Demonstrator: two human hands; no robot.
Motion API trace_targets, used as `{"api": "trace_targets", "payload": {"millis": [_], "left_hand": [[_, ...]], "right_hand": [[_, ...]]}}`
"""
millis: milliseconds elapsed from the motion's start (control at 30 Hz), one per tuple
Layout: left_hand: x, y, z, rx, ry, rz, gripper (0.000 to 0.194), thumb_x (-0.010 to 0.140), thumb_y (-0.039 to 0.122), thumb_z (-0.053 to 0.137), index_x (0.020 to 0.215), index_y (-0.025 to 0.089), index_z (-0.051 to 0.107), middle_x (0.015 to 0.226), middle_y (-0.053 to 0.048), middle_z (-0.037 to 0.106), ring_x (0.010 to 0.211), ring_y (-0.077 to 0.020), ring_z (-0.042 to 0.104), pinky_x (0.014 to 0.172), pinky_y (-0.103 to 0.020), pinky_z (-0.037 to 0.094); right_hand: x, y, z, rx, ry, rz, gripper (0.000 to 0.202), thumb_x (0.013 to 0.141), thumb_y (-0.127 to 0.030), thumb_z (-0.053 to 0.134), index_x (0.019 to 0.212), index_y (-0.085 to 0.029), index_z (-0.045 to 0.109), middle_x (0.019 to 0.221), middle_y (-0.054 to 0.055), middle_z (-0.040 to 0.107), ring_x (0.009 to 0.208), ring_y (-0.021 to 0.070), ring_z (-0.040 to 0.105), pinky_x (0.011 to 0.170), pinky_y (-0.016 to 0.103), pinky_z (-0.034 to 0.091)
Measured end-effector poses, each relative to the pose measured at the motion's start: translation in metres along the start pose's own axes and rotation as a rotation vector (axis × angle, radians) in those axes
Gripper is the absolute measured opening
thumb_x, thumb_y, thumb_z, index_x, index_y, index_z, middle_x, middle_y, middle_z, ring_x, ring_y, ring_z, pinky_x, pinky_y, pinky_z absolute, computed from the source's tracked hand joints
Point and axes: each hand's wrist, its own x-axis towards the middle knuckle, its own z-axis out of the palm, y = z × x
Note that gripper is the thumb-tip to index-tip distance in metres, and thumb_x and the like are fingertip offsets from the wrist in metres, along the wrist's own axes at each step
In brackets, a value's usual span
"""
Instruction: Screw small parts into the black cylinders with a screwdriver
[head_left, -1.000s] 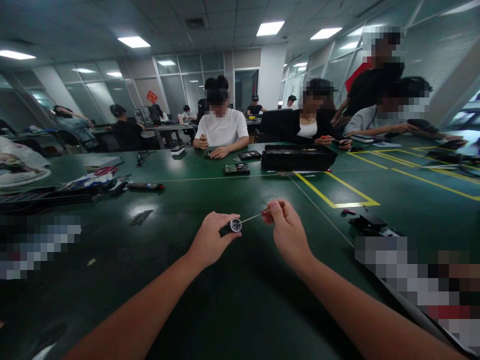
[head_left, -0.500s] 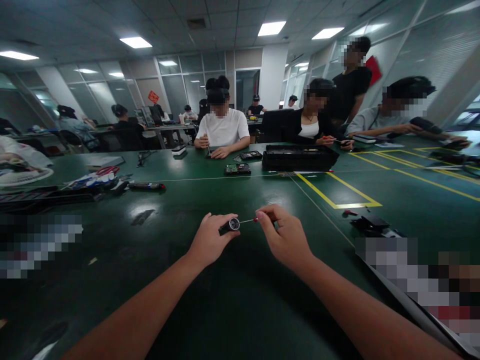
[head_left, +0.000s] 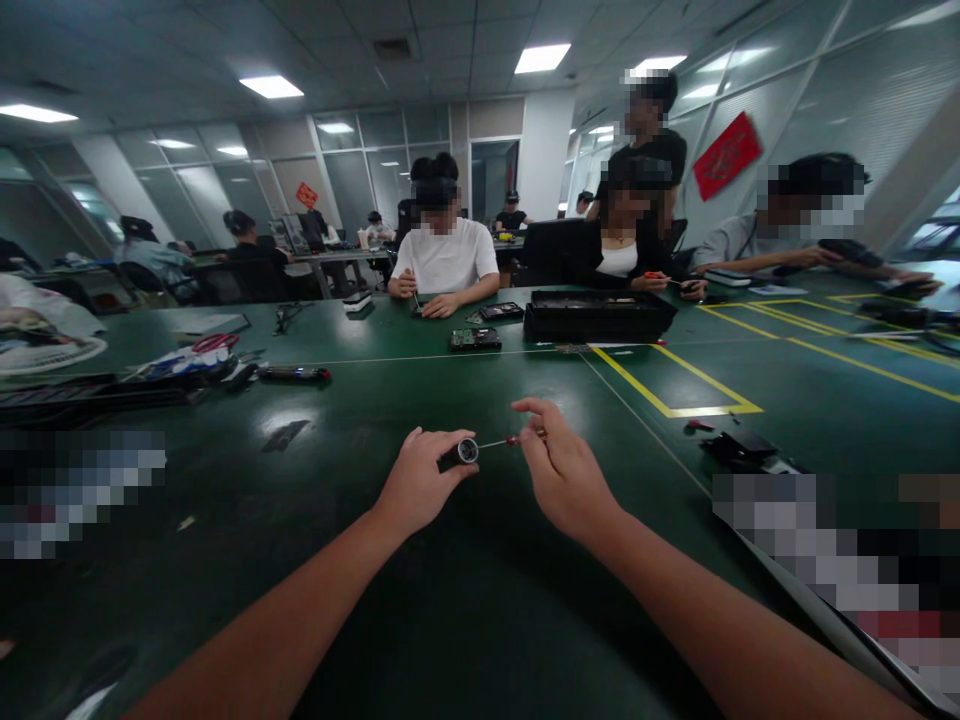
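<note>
Between the thumb and fingers of my left hand (head_left: 414,482) is a short black cylinder (head_left: 453,458), its silver-rimmed round end turned to the right. What fills that end is too small to make out. My right hand (head_left: 571,468) is closed on a thin screwdriver (head_left: 511,441) with a red part by the fingertips. Its index finger is raised off the handle, most of which the hand hides. The metal shaft points left, and its tip is at the cylinder's round end. Both hands are above the green table (head_left: 420,620).
Farther off lie a circuit-board device (head_left: 475,339) and a long black case (head_left: 600,318). Tools, among them a dark pen-like tool (head_left: 292,373), lie at the left. Black parts (head_left: 742,452) sit right of yellow tape (head_left: 712,411). Several people work around the table.
The right index finger has lifted away from the screwdriver, and the fingers have shifted on it. The cylinder has barely moved. A standing person at the back has moved left.
</note>
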Motion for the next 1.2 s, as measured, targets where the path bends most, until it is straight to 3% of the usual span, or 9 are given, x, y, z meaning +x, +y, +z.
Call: {"api": "trace_targets", "payload": {"millis": [167, 333, 533, 633, 733, 833, 967, 1200], "left_hand": [[-0.001, -0.001, 0.002, -0.01, -0.002, 0.019, 0.038, 0.086, 0.026, 0.073, 0.123, 0.03, 0.065, 0.121, -0.002, 0.071, 0.112, -0.0248, 0.062, 0.116, -0.06, 0.025], [-0.001, -0.002, 0.002, -0.017, -0.002, 0.021, 0.037, 0.086, 0.027, 0.072, 0.123, 0.029, 0.065, 0.121, -0.003, 0.071, 0.113, -0.0251, 0.062, 0.117, -0.061, 0.024], [-0.001, -0.005, 0.002, -0.004, 0.036, -0.008, 0.038, 0.087, 0.029, 0.071, 0.124, 0.03, 0.064, 0.123, -0.003, 0.07, 0.116, -0.0259, 0.062, 0.117, -0.062, 0.023], [-0.002, -0.003, 0.0, 0.016, 0.071, 0.073, 0.037, 0.088, 0.028, 0.071, 0.124, 0.03, 0.064, 0.123, -0.003, 0.07, 0.116, -0.0246, 0.062, 0.116, -0.059, 0.027], [-0.002, 0.002, -0.004, 0.072, 0.146, 0.189, 0.035, 0.089, 0.027, 0.069, 0.124, 0.032, 0.065, 0.121, -0.002, 0.07, 0.115, -0.0224, 0.062, 0.119, -0.056, 0.024], [-0.001, 0.003, -0.004, 0.073, 0.125, 0.147, 0.038, 0.089, 0.027, 0.069, 0.126, 0.033, 0.064, 0.124, -0.002, 0.069, 0.118, -0.023, 0.06, 0.119, -0.059, 0.022], [-0.001, -0.002, -0.001, 0.013, 0.019, 0.059, 0.039, 0.088, 0.029, 0.07, 0.127, 0.032, 0.063, 0.125, -0.002, 0.069, 0.119, -0.0245, 0.06, 0.118, -0.062, 0.021], [-0.001, 0.002, 0.0, -0.006, 0.015, 0.036, 0.042, 0.087, 0.033, 0.071, 0.128, 0.031, 0.063, 0.122, -0.002, 0.071, 0.112, -0.0255, 0.063, 0.117, -0.059, 0.025]], "right_hand": [[0.001, -0.002, -0.001, -0.076, -0.023, 0.0, 0.027, 0.103, -0.038, 0.037, 0.103, -0.022, 0.059, 0.07, -0.001, 0.062, 0.06, 0.0168, 0.059, 0.057, 0.029, 0.037], [0.0, -0.001, 0.002, -0.026, 0.008, 0.02, 0.022, 0.102, -0.031, 0.038, 0.116, -0.021, 0.05, 0.081, 0.003, 0.065, 0.068, 0.0188, 0.062, 0.062, 0.031, 0.043], [-0.001, -0.003, 0.004, 0.087, 0.015, 0.018, 0.011, 0.096, -0.031, 0.049, 0.101, -0.022, 0.053, 0.089, 0.006, 0.067, 0.08, 0.0219, 0.065, 0.069, 0.035, 0.048], [0.002, -0.001, 0.005, 0.278, 0.076, 0.137, 0.018, 0.095, -0.039, 0.052, 0.096, -0.022, 0.058, 0.085, 0.005, 0.067, 0.08, 0.0218, 0.065, 0.072, 0.036, 0.05], [0.008, 0.008, 0.01, 0.682, 0.243, 0.408, 0.025, 0.095, -0.044, 0.048, 0.085, -0.022, 0.057, 0.073, 0.002, 0.061, 0.066, 0.0188, 0.06, 0.068, 0.037, 0.052], [0.011, 0.018, 0.014, 0.874, 0.314, 0.552, 0.023, 0.091, -0.043, 0.054, 0.082, -0.023, 0.055, 0.07, 0.0, 0.057, 0.06, 0.0167, 0.056, 0.067, 0.036, 0.054], [0.008, 0.023, 0.017, 0.706, 0.322, 0.45, 0.025, 0.093, -0.047, 0.054, 0.089, -0.022, 0.058, 0.078, 0.003, 0.062, 0.067, 0.0176, 0.059, 0.067, 0.035, 0.053], [0.002, 0.013, 0.014, 0.412, 0.197, 0.277, 0.027, 0.099, -0.045, 0.047, 0.094, -0.022, 0.059, 0.081, 0.003, 0.065, 0.074, 0.018, 0.062, 0.07, 0.033, 0.05]]}}
